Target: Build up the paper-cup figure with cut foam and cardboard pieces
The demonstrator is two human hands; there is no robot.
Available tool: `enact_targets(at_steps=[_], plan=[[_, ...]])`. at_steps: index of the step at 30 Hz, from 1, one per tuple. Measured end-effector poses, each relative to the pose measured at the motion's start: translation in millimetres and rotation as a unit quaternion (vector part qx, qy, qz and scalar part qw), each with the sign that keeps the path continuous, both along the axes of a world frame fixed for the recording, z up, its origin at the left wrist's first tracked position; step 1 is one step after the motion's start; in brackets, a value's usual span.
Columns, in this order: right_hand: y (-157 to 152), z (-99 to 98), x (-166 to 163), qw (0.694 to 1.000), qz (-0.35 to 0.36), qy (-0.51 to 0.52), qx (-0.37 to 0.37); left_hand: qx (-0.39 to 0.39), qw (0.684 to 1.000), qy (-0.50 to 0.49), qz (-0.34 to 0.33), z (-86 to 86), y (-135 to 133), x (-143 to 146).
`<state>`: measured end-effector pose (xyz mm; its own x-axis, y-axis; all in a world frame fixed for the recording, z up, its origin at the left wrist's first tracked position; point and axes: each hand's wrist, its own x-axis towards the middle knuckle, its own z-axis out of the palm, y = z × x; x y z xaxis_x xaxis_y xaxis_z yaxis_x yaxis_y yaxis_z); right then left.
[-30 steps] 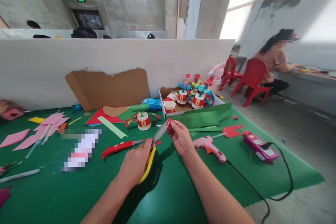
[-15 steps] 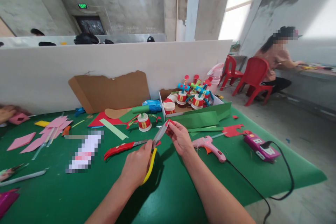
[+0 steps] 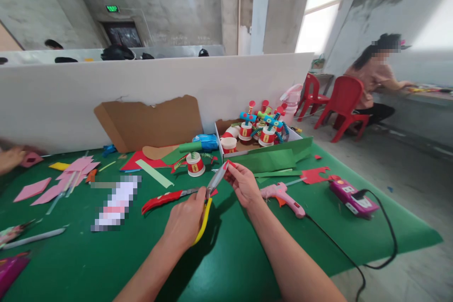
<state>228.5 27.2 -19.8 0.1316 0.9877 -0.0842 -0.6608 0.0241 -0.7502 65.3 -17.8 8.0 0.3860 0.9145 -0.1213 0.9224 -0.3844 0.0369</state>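
Note:
My left hand is closed round the yellow handles of a pair of scissors, whose blades point up and away to the right. Between the thumb and fingers of my right hand is a small piece of red paper, right at the blade tips. Just left of the scissors lies a red-handled utility knife. Beyond my hands stands an upturned paper cup figure with green folded-paper arms. A pink glue gun rests to the right of my right hand.
An open box of finished cup figures stands at the back. Pink paper pieces lie on the left, a purple power strip on the right. The glue gun's cord hangs over the edge. Another person's hand is at far left.
My hands and the scissors hold nearly the same pose at the red paper. At far left, the other person's hand has shifted and looks blurred. The view has moved very slightly.

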Motion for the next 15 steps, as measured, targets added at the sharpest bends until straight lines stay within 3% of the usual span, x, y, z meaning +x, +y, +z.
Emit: enact_targets(at_steps=[15], plan=[[-0.7,-3.3,-1.6,0.999,0.016,-0.026,0.012,0.006,1.0,0.025,-0.003,-1.2,-1.0,-2.4]])
